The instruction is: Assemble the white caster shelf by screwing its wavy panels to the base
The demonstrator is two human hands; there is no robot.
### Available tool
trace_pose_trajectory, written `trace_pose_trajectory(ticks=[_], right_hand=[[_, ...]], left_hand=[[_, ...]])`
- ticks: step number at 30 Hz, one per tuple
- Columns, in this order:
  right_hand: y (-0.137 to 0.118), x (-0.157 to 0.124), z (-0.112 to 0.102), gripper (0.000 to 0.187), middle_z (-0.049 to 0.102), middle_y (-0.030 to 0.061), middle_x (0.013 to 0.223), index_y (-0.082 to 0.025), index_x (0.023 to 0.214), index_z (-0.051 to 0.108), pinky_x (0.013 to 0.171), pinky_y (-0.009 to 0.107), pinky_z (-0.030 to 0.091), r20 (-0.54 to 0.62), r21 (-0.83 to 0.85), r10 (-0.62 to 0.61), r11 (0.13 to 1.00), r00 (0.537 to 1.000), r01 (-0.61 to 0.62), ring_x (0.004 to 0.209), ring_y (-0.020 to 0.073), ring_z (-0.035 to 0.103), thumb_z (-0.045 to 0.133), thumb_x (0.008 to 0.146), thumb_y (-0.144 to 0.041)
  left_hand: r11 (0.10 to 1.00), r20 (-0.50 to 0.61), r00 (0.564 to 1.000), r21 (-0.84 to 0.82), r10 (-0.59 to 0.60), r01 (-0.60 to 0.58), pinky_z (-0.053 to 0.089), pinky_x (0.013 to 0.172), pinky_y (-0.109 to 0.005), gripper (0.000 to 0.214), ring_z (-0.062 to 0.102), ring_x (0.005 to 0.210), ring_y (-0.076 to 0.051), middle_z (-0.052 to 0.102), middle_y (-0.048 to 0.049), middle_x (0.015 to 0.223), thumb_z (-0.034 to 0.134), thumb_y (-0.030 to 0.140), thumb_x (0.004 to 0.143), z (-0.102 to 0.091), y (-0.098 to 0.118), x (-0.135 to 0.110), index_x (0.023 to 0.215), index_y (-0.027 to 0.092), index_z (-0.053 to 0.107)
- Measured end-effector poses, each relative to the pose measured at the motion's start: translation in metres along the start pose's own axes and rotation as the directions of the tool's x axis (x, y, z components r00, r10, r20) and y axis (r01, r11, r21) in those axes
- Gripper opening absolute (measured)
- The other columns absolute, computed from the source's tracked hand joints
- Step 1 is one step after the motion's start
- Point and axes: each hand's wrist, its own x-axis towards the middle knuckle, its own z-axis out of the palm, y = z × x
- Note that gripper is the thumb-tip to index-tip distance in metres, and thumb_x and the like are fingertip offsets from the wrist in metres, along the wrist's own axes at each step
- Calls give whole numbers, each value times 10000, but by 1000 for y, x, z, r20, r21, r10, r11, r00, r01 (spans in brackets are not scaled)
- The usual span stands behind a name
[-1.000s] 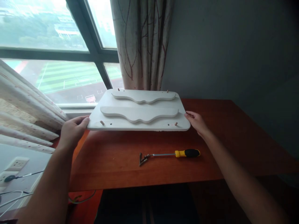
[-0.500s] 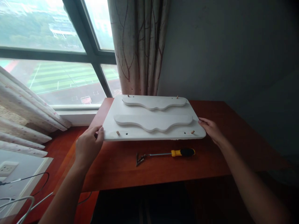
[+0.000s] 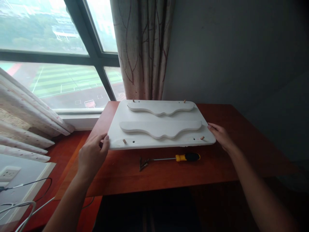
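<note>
A white board (image 3: 116, 129) with rounded corners is gripped at its two short sides. My left hand (image 3: 93, 154) is closed on the left edge near the front corner, thumb on top. On the right edge, my right hand (image 3: 221, 135) pinches the board. Two wavy-edged white panels, a rear one (image 3: 160, 108) and a front one (image 3: 160, 128), lie on its upper face. Wooden dowels, such as the front left dowel (image 3: 124, 141) and front right dowel (image 3: 202, 138), stick up near the corners beside small dark holes.
A yellow-and-black screwdriver (image 3: 187, 157) lies on the reddish-brown table (image 3: 169, 180) in front of the board, its tip by several screws (image 3: 143, 164). A curtain (image 3: 143, 48) and wall stand behind. Cables (image 3: 26, 209) and a wall socket (image 3: 9, 174) are at lower left.
The board has shifted slightly toward me and to the right, closer to the screwdriver, with both hands still holding its sides.
</note>
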Motion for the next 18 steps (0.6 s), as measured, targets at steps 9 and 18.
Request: trace_pose_trajectory(ticks=[9,18], right_hand=[[9,-3,-10,480,753,122,1210,-207,1184,756,924,444,593,20,-34,9,999,1000,-8,1097,312,715,707,832,-529],[-23,43,-26,387,765,131,1086,-194,1089,756,919,481,564,68,-286,-200,935,978,211,940,286,716,655,876,-500]], left_hand=[[998,-9,998,17,62,-62,413,652,-300,417,680,830,-233,740,-90,990,398,464,997,-3,-4,-2,1109,194,696],[936,-97,986,-314,134,-158,464,666,-244,378,605,669,-132,718,-32,860,604,457,918,-25,9,52,1118,165,735]])
